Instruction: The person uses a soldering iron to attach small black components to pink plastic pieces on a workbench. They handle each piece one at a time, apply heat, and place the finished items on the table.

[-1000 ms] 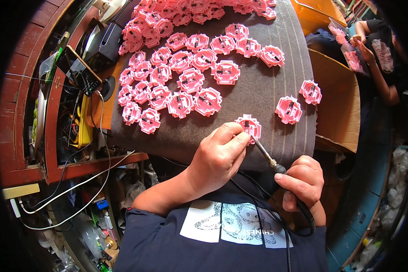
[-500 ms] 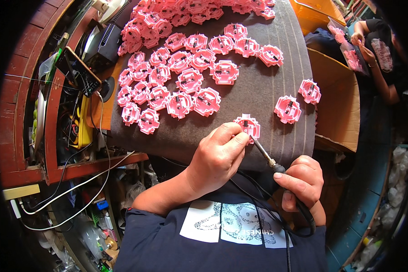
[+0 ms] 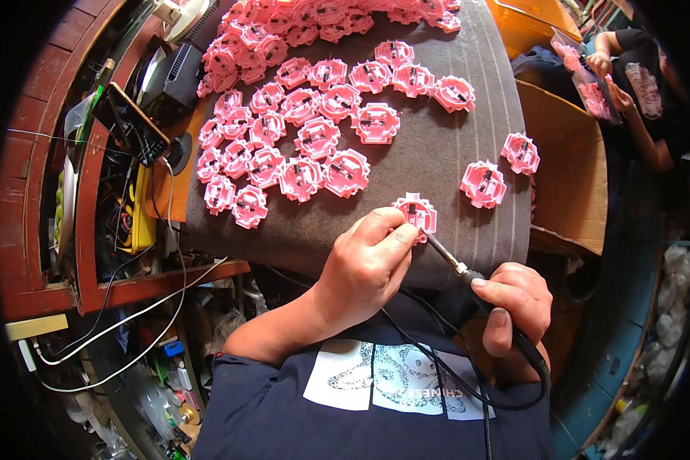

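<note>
Left hand [image 3: 364, 257] pinching over part [image 3: 412, 204], grip hidden; right hand [image 3: 520, 300] gripping iron [image 3: 463, 270] at part's 4:30. I'm probably soldering, needing steadiness next.

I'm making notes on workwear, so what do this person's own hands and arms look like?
The left hand and right hand are ungloved, with no rings in sight. The left forearm is bare, with no watch or bracelet; only a little of the right forearm shows, also bare. The navy T-shirt has three white printed panels.

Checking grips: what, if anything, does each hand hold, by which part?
Right hand: soldering iron, by its black handle. Left hand: at a pink part, hold unclear.
</note>
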Demonstrator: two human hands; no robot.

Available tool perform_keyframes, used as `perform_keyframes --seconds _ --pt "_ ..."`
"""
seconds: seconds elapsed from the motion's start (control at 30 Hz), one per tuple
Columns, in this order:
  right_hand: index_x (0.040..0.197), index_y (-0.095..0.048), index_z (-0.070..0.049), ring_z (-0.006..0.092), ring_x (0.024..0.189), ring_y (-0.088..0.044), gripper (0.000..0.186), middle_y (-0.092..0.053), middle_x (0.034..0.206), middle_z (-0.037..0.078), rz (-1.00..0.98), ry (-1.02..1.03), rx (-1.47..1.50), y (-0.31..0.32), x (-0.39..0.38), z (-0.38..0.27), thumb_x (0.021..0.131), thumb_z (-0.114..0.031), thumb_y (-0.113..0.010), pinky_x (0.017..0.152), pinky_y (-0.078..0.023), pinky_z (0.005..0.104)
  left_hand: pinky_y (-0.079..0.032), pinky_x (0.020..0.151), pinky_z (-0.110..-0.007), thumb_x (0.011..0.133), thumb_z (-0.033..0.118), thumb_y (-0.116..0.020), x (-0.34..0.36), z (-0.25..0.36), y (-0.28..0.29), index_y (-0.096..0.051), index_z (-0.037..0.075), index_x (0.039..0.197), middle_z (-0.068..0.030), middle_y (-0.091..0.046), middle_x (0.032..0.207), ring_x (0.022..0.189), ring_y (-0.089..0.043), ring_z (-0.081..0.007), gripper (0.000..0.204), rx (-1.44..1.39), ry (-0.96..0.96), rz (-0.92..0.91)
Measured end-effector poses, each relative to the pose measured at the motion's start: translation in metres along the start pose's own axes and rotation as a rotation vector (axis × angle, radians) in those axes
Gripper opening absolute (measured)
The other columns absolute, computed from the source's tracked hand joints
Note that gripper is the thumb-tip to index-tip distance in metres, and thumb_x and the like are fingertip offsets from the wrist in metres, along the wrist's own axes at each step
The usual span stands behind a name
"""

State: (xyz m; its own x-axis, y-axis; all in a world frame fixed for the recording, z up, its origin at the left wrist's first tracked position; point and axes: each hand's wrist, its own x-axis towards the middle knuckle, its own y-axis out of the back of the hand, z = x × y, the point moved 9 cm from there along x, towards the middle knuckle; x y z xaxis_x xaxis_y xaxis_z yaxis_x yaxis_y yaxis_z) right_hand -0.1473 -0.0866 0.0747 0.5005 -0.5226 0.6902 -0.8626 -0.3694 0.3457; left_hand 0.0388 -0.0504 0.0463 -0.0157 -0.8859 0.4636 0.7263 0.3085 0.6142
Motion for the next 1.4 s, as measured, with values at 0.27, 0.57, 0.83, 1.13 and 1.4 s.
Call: perform_keyframes --seconds 0.27,0.57,0.83,1.13,1.4 --pt "0.104 -0.073 0.008 0.022 0.048 -0.052 0.03 -0.058 0.064 0.011 0.036 -0.087 0.068 0.004 -0.003 0.008 0.086 -0.014 -0.064 0.048 -0.04 0.0353 -0.06 0.078 -0.04 0.085 -0.009 -0.076 0.0 0.0 0.0 -0.071 -0.002 0.112 -0.0155 -0.067 0.105 0.091 -0.071 -0.0338 0.028 0.005 -0.005 0.004" --pt "0.107 -0.074 0.004 0.021 0.051 -0.053 0.035 -0.059 0.068 0.008 -0.001 -0.015 0.044 -0.001 -0.004 0.003 0.074 -0.005 -0.064 0.048 -0.043 0.0345 -0.06 0.078 -0.04 0.085 -0.009 -0.076 -0.001 0.0 0.001 -0.071 -0.002 0.112 -0.0157 -0.067 0.105 0.091 -0.072 -0.0341 0.028 0.003 -0.001 0.015" --pt "0.105 -0.075 0.001 0.0203 0.051 -0.053 0.039 -0.06 0.07 0.006 -0.018 0.004 -0.001 -0.002 -0.006 0.001 0.068 -0.002 -0.065 0.048 -0.043 0.0344 -0.06 0.079 -0.041 0.084 -0.009 -0.077 0.0 0.001 0.001 -0.071 -0.002 0.111 -0.0156 -0.067 0.106 0.092 -0.071 -0.0349 0.029 0.015 -0.007 0.018" --pt "0.104 -0.075 0.001 0.0193 0.05 -0.05 0.041 -0.055 0.068 0.004 -0.141 0.083 -0.108 -0.013 0.005 -0.016 0.064 -0.003 -0.07 0.046 -0.039 0.0334 -0.06 0.079 -0.041 0.085 -0.008 -0.077 0.0 0.0 0.0 -0.072 -0.001 0.111 -0.0152 -0.068 0.106 0.092 -0.071 -0.0344 0.027 0.017 -0.003 0.008" --pt "0.108 -0.074 -0.002 0.0208 0.052 -0.05 0.029 -0.053 0.072 0.004 -0.294 0.038 -0.206 -0.02 0.007 -0.024 0.08 -0.01 -0.072 0.049 -0.04 0.0351 -0.059 0.077 -0.04 0.086 -0.008 -0.076 0.0 0.0 -0.001 -0.072 -0.001 0.111 -0.0146 -0.067 0.104 0.091 -0.071 -0.0333 0.026 -0.005 -0.011 0.019"
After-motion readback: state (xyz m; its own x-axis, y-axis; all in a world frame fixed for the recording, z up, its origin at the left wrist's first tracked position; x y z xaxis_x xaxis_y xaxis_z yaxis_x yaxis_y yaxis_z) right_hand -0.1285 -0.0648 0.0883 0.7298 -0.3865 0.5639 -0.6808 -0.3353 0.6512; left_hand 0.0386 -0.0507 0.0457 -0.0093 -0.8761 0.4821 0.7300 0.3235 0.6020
